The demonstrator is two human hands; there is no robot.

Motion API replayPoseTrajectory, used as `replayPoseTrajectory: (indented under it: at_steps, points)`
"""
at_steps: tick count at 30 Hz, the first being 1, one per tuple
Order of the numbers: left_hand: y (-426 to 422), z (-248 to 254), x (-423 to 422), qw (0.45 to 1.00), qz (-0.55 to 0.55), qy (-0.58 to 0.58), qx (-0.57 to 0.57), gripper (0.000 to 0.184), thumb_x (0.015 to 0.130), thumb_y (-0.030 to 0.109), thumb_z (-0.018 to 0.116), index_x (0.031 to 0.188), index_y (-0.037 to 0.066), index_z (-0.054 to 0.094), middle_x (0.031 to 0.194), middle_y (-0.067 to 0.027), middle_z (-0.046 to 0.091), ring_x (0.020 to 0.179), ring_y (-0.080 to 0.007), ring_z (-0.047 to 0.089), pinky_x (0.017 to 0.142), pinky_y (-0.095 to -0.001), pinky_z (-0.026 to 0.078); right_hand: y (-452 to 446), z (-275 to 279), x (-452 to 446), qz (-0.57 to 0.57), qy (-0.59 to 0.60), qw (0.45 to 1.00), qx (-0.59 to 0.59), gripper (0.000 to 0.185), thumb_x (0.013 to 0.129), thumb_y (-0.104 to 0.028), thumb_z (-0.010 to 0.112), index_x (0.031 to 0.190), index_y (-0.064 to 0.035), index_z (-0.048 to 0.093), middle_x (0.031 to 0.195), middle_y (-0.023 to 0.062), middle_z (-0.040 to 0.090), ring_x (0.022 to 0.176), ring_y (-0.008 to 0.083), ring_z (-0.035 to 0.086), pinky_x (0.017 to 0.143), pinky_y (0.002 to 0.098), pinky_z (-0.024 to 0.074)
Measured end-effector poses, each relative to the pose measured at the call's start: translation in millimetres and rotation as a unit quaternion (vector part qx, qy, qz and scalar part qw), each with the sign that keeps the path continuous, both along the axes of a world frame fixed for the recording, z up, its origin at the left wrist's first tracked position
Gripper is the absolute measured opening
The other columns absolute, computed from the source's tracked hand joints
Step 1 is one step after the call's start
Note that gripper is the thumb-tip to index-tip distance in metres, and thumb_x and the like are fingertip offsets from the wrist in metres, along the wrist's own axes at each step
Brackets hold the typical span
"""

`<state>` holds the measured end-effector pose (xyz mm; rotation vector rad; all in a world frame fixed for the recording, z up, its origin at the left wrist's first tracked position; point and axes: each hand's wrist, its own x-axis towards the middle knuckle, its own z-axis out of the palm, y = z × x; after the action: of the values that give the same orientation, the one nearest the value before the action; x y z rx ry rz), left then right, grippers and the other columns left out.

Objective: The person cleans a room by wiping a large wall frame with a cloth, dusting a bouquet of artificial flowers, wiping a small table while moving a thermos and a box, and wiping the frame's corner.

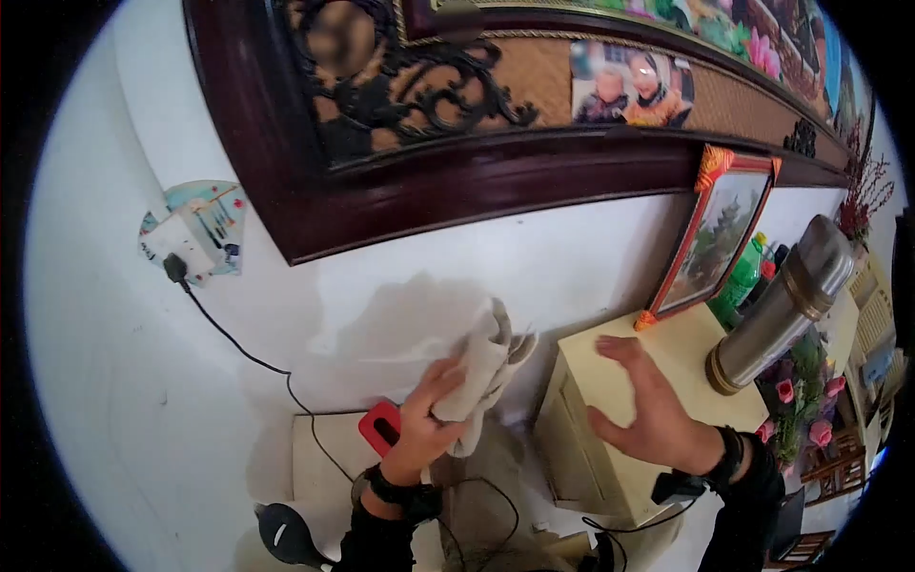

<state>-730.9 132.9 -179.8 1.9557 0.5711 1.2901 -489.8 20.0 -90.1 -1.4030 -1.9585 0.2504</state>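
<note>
My left hand (426, 418) is wrapped round a folded, pale beige cloth (479, 372), held up in front of the white wall. Part of the cloth hangs below my fingers. To the right, my right hand (653, 410) is over the cream cabinet (596, 367), its thumb and fingers spread and nothing in it. Whether it touches the cabinet top, I cannot tell. Just left of my left wrist is a red object (380, 429), partly hidden by that hand.
A steel thermos (786, 305), a red-framed picture (720, 238) and a green bottle (743, 278) stand on the right. Pink flowers (820, 432) are beside the thermos. A large dark frame (477, 205) hangs above. A black cord (238, 346) runs down from a wall socket (183, 243).
</note>
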Motion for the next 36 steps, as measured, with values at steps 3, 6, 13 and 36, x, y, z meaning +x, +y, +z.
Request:
replayPoseTrajectory:
  at_steps: [3, 6, 13, 36]
  points:
    - [6.8, 63.2, -11.2, 0.96, 0.144, 0.025, 0.239, 0.043, 0.059, -0.001, 0.062, 0.102, 0.0, 0.057, 0.117, -0.0171, 0.046, 0.098, -0.0315, 0.048, 0.085, -0.0377, 0.038, 34.7, 30.8, -42.6, 0.025, -0.088, 0.984, 0.155, 0.061, 0.064, -0.008, 0.063, 0.119, -0.0023, 0.039, 0.115, 0.0176, 0.042, 0.107, 0.0335, 0.041, 0.092, 0.0433, 0.0339]
    - [12.2, 124.6, -22.4, 0.877, 0.261, 0.111, 0.388, 0.04, 0.055, 0.001, 0.064, 0.095, 0.001, 0.06, 0.115, -0.0159, 0.048, 0.093, -0.0327, 0.049, 0.082, -0.0395, 0.038, 65.5, 61.9, -82.3, 0.013, -0.117, 0.93, 0.349, 0.056, 0.067, -0.008, 0.058, 0.12, -0.0042, 0.041, 0.112, 0.0153, 0.045, 0.105, 0.0303, 0.044, 0.091, 0.0443, 0.034]
    - [62.9, 191.1, -16.0, 0.702, 0.362, 0.139, 0.597, 0.023, 0.063, 0.008, 0.059, 0.086, 0.003, 0.06, 0.106, -0.012, 0.053, 0.096, -0.029, 0.046, 0.076, -0.0418, 0.037, 140.2, 99.8, -114.1, -0.029, -0.22, 0.819, 0.528, 0.049, 0.069, -0.01, 0.052, 0.117, -0.0053, 0.045, 0.101, 0.0101, 0.05, 0.086, 0.0239, 0.049, 0.079, 0.0391, 0.0401]
    - [97.3, 170.8, 185.2, 0.761, 0.185, 0.147, 0.604, 0.015, 0.067, 0.013, 0.052, 0.077, 0.005, 0.06, 0.088, -0.005, 0.055, 0.094, -0.0221, 0.045, 0.08, -0.0362, 0.035, 143.9, 61.5, 58.4, -0.247, -0.069, 0.881, 0.397, 0.037, 0.061, 0.006, 0.055, 0.097, -0.0044, 0.054, 0.09, 0.0129, 0.056, 0.079, 0.0329, 0.056, 0.068, 0.0371, 0.047]
